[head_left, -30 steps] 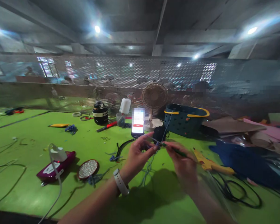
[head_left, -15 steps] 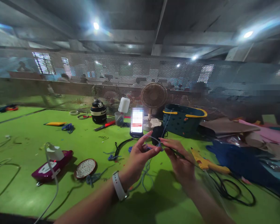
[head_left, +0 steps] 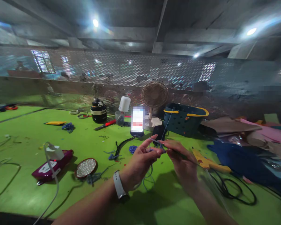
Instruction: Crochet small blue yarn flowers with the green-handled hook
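Observation:
My left hand [head_left: 145,159], with a white watch band on the wrist, pinches a small piece of blue crochet work [head_left: 162,150] between thumb and fingers. A strand of light blue yarn [head_left: 169,121] runs from the basket down to this hand and over its raised index finger. My right hand [head_left: 184,165] is closed around a thin crochet hook [head_left: 181,155], whose tip meets the work at the left fingertips. The tip itself is too small to make out. A blue crocheted piece [head_left: 132,149] lies on the table just left of my left hand.
A lit phone [head_left: 137,120] stands ahead, before a fan [head_left: 155,95]. To the right are a dark basket [head_left: 184,123], a yellow glue gun [head_left: 210,162] and blue fabric [head_left: 239,159]. A purple power strip [head_left: 52,165] and a round beaded disc [head_left: 86,168] lie left.
Both hands stay close together, with small finger shifts at the crochet work. My left hand has moved slightly down and right, leaving more of the blue piece on the table visible.

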